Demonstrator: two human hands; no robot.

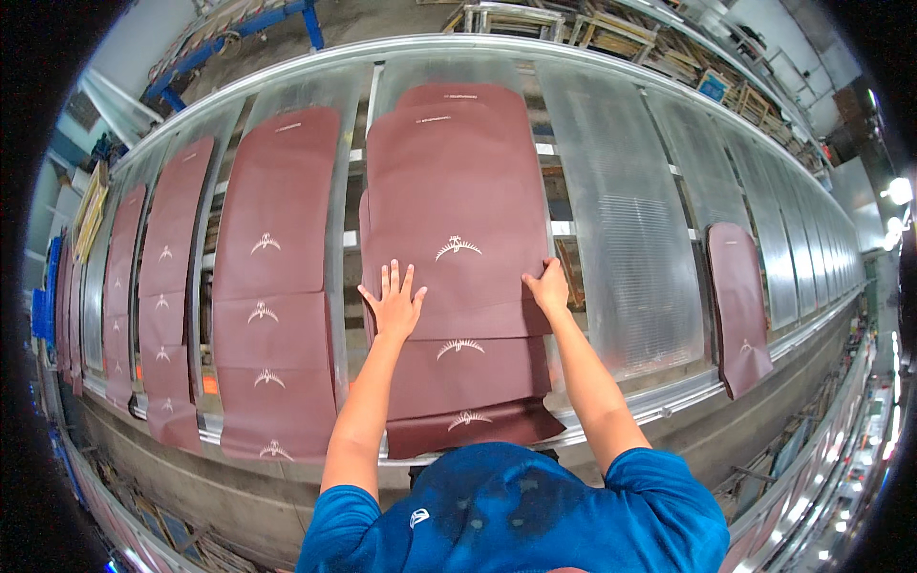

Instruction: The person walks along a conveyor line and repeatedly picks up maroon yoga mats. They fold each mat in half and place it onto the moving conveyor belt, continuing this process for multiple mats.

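Note:
Straight ahead, a maroon sheet [457, 181] with a rounded far end and a pale winged emblem lies on top of similar overlapping sheets. My left hand [394, 307] rests flat on its left part, fingers spread. At the sheet's right edge, my right hand [548, 289] is closed, the thumb on top and the other fingers curled at the border. Lower sheets [468, 372] stick out toward me, each showing the same emblem. The nearest one [478, 430] curls a little at its right corner.
Ribbed translucent panels [626, 239] lie across a long metal-railed table [669, 406]. More overlapping maroon sheets [277, 191] cover panels to the left, and one maroon sheet [737, 296] hangs over the near rail at right. Stacked frames [611, 38] and a blue stand [313, 27] are beyond.

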